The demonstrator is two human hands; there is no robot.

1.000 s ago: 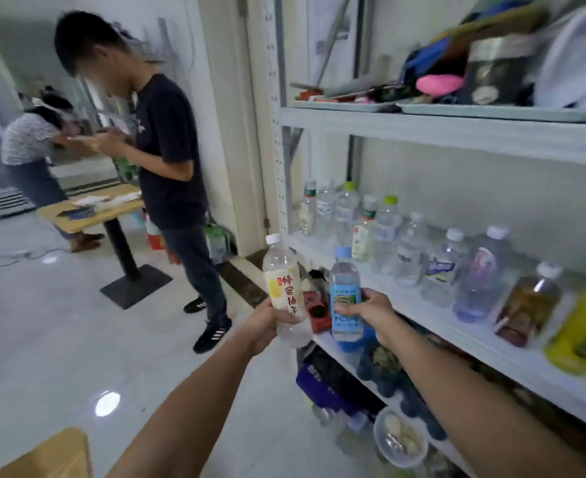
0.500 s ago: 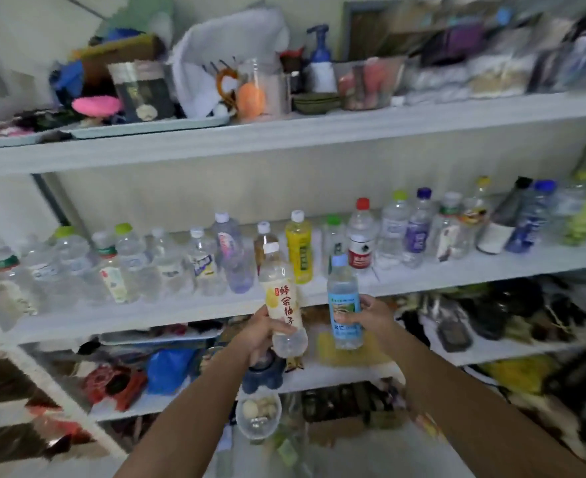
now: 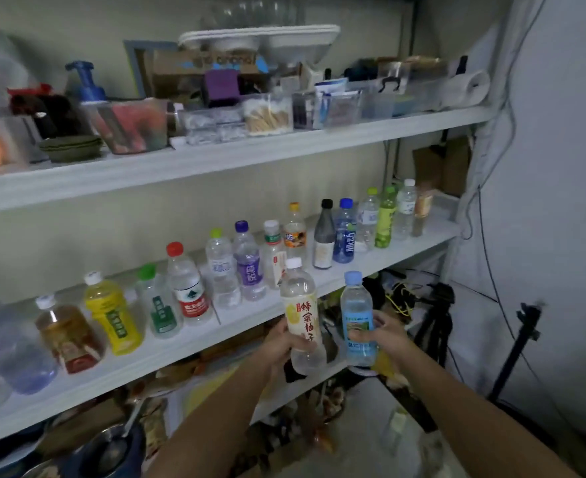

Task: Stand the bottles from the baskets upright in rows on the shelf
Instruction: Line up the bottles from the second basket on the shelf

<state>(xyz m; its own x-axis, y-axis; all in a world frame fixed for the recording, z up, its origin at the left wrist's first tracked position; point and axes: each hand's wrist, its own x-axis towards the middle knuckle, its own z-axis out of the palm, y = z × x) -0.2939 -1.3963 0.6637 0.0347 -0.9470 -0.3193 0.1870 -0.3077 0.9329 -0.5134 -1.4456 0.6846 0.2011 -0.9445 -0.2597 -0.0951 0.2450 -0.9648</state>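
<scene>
Head view: the left hand (image 3: 286, 343) grips a white-capped bottle (image 3: 300, 313) around its lower half, upright, just in front of the shelf's (image 3: 188, 343) front edge. Just beside it, the right hand (image 3: 383, 334) grips a blue-capped bottle (image 3: 356, 313), also upright. A row of bottles (image 3: 215, 270) stands along the shelf.

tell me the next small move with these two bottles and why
Probably lift the white-capped bottle in the left hand onto the shelf and stand it in front of the row, where bare board shows; the right hand holds the blue-capped bottle.
</scene>
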